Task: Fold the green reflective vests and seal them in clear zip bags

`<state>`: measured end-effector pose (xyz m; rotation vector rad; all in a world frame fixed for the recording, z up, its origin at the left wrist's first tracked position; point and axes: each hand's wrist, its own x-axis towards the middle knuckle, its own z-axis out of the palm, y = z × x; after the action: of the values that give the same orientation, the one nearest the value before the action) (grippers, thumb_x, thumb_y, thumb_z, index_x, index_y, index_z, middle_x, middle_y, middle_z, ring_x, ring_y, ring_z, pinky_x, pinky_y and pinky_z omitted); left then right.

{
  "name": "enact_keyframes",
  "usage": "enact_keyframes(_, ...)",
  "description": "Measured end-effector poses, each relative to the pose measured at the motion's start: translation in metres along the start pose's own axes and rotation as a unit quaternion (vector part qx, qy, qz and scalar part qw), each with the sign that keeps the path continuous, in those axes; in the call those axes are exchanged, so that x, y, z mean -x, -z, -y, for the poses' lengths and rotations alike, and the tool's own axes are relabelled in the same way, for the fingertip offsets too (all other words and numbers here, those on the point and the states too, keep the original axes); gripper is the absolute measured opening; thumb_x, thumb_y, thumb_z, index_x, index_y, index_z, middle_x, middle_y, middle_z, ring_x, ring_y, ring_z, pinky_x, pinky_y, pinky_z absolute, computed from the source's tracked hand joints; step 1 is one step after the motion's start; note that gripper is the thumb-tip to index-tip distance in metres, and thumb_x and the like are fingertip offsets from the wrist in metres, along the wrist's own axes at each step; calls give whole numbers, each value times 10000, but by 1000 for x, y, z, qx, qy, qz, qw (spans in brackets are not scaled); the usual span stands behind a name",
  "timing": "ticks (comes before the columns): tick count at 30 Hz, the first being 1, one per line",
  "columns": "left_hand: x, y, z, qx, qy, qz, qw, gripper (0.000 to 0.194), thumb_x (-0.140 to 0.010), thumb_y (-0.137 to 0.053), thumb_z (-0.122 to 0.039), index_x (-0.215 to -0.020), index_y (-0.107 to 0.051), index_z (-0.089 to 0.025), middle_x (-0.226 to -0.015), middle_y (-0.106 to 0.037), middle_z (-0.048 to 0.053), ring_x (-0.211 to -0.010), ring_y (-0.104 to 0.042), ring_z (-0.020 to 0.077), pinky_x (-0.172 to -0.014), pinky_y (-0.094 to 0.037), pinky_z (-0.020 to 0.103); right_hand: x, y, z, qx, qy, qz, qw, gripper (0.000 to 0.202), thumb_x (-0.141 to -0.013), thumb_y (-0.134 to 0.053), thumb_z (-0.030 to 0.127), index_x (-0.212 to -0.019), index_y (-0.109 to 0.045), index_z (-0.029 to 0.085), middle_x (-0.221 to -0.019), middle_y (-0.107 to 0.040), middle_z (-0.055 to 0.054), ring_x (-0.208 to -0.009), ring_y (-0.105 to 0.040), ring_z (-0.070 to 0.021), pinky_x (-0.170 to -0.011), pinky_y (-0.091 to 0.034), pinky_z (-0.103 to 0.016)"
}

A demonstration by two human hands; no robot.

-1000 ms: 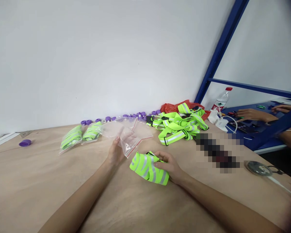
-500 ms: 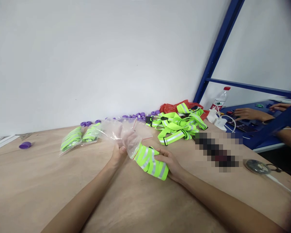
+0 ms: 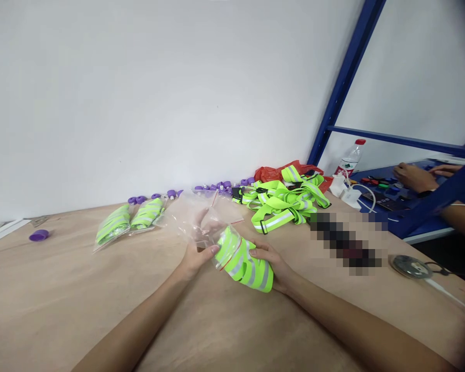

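Note:
My right hand (image 3: 271, 261) is closed on a folded yellow-green reflective strap (image 3: 251, 271) with silver stripes. The strap's far end sits inside the mouth of a clear zip bag (image 3: 228, 253) with a red seal line. My left hand (image 3: 197, 253) grips that bag, its thumb against the strap's end and its other fingers behind the plastic. More clear bags (image 3: 184, 209) lie just beyond it. On the left rest two bags filled with the same straps, a nearer one (image 3: 113, 226) and another (image 3: 147, 213). A loose pile of straps (image 3: 281, 199) with black buckles is behind my right hand.
Purple caps (image 3: 219, 187) line the wall, with a single one (image 3: 39, 235) at left. A red plastic bag (image 3: 269, 173), a bottle (image 3: 351, 159) and white plugs (image 3: 349, 194) stand back right. Beyond the blue frame (image 3: 339, 88), a co-worker's hands (image 3: 416, 177) are over another table.
The folded strap has gone further into the bag's mouth. My left thumb has moved right onto the bag and strap end. A co-worker's hand has shifted right.

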<state>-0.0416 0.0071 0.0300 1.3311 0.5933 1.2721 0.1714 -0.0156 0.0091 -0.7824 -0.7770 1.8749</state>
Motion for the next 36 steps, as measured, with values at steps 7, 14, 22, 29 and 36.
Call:
enact_keyframes(7,13,-21,1,-101,22,-8,995,864,-753,-792,-483,-1488,-416,-232,-1302,-632,116,-1239,-561,321,-1062,-411,433,-2,1,-2,-7,0,-17,1000,343,-561,-893,297,-857,-765,178,-758,-751,-16,-684,-660,-174,-671,-495,-290)
enact_keyframes(14,21,-17,26,-44,91,-33,994,715,-741,-785,-510,-1353,-569,-209,-1259,-666,107,-1227,-572,325,-1053,-438,431,-1,-3,0,-1,5,-14,1000,315,-545,-911,307,-799,-773,181,-718,-738,-8,-642,-640,-165,-657,-479,-292)
enact_keyframes(22,28,-27,36,-25,181,-66,981,592,-629,-860,-550,-1042,-710,-154,-1012,-739,107,-956,-676,303,-866,-537,410,2,-10,-1,30,12,-40,999,360,-576,-904,346,-879,-809,177,-849,-781,-48,-765,-682,-214,-757,-509,-345)
enact_keyframes(29,24,-33,33,-10,173,-61,983,550,-611,-882,-518,-995,-714,-162,-963,-742,84,-893,-678,268,-830,-544,389,3,-11,-4,38,32,-70,996,343,-554,-916,367,-827,-803,194,-790,-767,-33,-710,-673,-212,-704,-511,-344)
enact_keyframes(36,25,-36,33,30,219,-44,974,555,-594,-901,-497,-995,-714,-162,-919,-732,78,-834,-674,250,-739,-544,361,4,-12,-3,46,43,-98,993,366,-496,-942,413,-759,-793,206,-754,-754,-17,-678,-644,-199,-674,-502,-330)
